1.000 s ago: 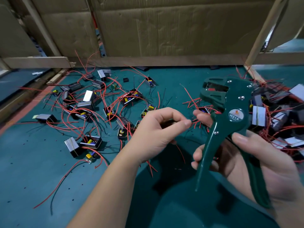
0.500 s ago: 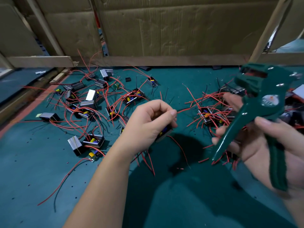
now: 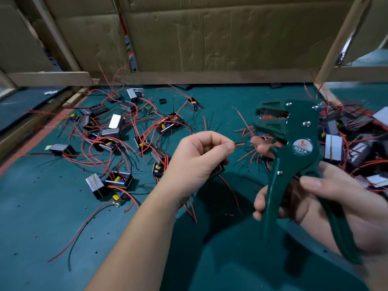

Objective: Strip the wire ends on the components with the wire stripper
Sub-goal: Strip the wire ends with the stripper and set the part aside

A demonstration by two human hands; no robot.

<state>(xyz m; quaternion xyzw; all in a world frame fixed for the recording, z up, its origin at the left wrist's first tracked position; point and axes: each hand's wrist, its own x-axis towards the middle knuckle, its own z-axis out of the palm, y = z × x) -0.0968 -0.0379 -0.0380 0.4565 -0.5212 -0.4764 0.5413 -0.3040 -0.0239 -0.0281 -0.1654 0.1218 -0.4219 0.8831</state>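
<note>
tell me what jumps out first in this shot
The dark green metal wire stripper dominates the right foreground, gripped by the right hand. At centre, the left hand pinches a thin red wire beside it. At left, small boxy components with red leads litter the teal table.

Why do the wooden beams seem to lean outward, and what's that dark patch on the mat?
Head view: wide-angle lens likely tilts the wooden beams; the patch is shadow under the left hand, pinching a wire, and the wire stripper.

Wire stripper [image 3: 298, 131] round label seemingly reads "W01A".
</note>
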